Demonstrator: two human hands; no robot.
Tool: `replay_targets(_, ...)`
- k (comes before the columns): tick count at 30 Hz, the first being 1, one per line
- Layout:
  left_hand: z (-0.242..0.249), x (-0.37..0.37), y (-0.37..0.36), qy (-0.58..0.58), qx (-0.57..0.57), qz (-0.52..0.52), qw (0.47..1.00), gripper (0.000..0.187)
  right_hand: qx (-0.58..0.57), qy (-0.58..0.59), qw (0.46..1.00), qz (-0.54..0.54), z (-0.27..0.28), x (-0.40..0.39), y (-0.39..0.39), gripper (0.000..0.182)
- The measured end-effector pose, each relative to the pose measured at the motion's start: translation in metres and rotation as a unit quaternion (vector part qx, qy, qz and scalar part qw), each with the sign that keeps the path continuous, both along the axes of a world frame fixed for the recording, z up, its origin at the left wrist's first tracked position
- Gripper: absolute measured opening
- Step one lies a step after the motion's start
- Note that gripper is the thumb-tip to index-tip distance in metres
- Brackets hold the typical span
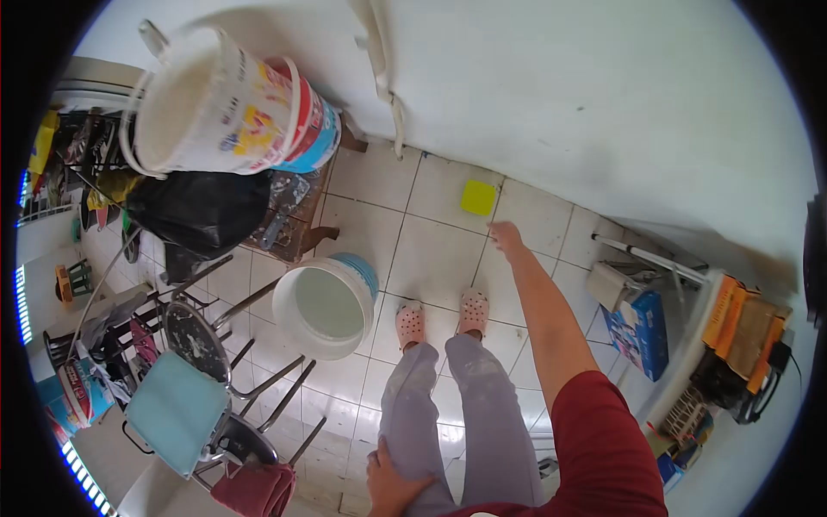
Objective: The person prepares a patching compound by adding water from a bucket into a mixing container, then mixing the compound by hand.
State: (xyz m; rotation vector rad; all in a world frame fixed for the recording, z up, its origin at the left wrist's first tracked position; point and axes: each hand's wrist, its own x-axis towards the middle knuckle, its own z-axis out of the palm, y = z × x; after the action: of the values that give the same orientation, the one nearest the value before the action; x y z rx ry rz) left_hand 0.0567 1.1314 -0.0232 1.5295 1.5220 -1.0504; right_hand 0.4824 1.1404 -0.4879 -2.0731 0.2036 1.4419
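My right arm is stretched forward over the tiled floor, and my right hand [506, 238] is just below and to the right of a yellow-green square [478, 197]. A small gap shows between them. The fingers are foreshortened and loosely bent, with nothing visible in them. My left hand [394, 484] rests on my left thigh, fingers apart, holding nothing. A white bucket [372, 320] with a blue band stands on the floor left of my feet, with pale, cloudy liquid inside.
Stacked paint buckets [258, 121] and a black bag [198, 211] sit on a wooden piece at the upper left. Metal-legged stools [194, 336] and a light-blue seat [177, 414] are at the left. A loaded shelf [689, 345] stands at the right. A white wall [603, 95] runs ahead.
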Motion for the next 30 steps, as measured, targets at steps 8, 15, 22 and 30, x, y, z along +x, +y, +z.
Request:
replay_targets(8,-0.057,-0.024,0.044,-0.064,0.065,0.063,0.994,0.129,-0.283,-0.208,0.930,-0.114,-0.169,0.009,0.079,0.098)
replay_targets(15,-0.056,-0.018,0.047,-0.067,0.047,0.090,0.993,0.129,-0.025,-0.240,0.950,-0.199,-0.197,0.016,0.034,0.054)
replay_targets(22,-0.011,0.010,0.023,-0.043,-0.004,0.097,0.994,0.129,0.008,-0.048,0.922,-0.384,0.085,-0.093,-0.042,0.074)
replay_targets(30,-0.047,-0.005,0.025,-0.177,0.039,0.037,0.983,0.070,-0.115,-0.061,0.943,-0.306,0.461,-0.166,-0.235,0.078)
